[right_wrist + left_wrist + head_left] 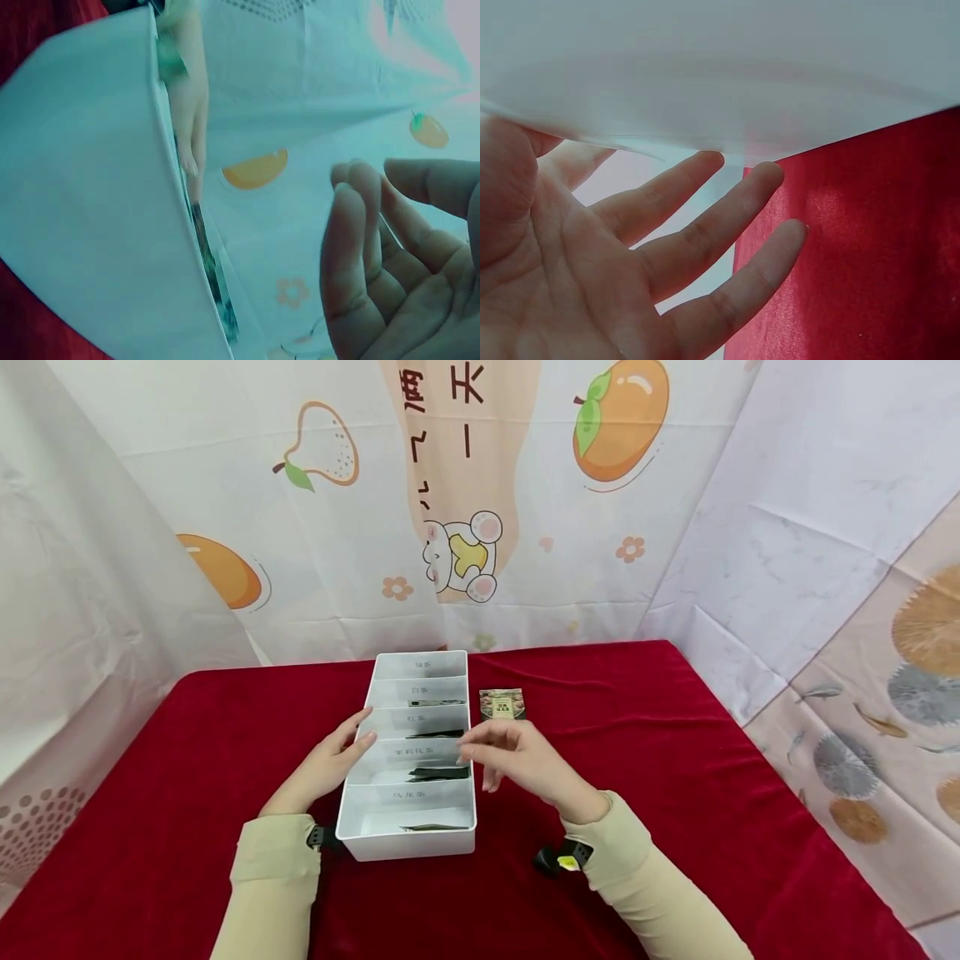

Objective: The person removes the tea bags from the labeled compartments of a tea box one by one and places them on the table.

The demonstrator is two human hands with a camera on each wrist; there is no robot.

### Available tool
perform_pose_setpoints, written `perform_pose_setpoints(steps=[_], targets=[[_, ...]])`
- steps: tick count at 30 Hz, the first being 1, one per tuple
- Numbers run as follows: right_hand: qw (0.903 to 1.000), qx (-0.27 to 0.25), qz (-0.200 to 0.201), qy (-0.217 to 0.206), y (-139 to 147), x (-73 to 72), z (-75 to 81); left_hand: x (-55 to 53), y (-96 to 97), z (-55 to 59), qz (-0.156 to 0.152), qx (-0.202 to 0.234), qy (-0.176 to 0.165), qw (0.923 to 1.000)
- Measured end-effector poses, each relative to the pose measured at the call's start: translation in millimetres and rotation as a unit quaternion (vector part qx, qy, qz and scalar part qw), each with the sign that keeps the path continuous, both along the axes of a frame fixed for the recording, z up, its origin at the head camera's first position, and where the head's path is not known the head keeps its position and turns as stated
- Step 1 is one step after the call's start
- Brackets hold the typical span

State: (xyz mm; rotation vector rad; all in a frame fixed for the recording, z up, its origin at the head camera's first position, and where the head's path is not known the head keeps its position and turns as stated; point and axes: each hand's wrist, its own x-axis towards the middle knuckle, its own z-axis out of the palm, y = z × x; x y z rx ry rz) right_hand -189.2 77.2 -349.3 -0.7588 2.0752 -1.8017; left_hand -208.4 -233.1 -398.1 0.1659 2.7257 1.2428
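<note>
A long white divided box (405, 847) stands on the table, with handwritten labels on the inner walls of its several compartments. Against its left side rests my left hand (330, 766), fingers extended; in the left wrist view the fingertips (769, 176) touch or nearly touch the box's white wall. Over the right rim hovers my right hand (528, 764), its fingers loosely bent. The right wrist view shows a gap between thumb and fingers, with nothing held there. Dark flat packets (438, 773) lie along the right side in some compartments. Another packet (502, 702) lies beyond my right hand, partly hidden by it.
Red cloth (637, 718) covers the table around the box. White curtains (337, 560) with fruit and flower prints hang behind and at the sides. A dark strap with a small device (562, 858) sits at my right wrist.
</note>
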Motion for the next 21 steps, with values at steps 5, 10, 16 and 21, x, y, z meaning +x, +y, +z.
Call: perform_pose_setpoints(steps=[5,10,16,21], targets=[[0.9988,0.028,0.039,0.011,-9.4,14.3,-2.4,1.1,-0.5,0.9,-0.001,-0.001,0.003,1.0],[0.9951,0.074,0.04,0.053,-19.5,25.3,-6.2,1.6,-0.9,0.8,0.0,-0.001,-0.001,1.0],[0.9717,0.164,0.067,0.156,-27.8,34.3,-12.2,1.2,-1.1,0.4,-0.004,0.0,-0.003,1.0],[0.9425,0.246,0.062,0.218,-30.6,37.8,-14.2,0.5,-0.7,0.3,-0.005,-0.001,-0.001,1.0]])
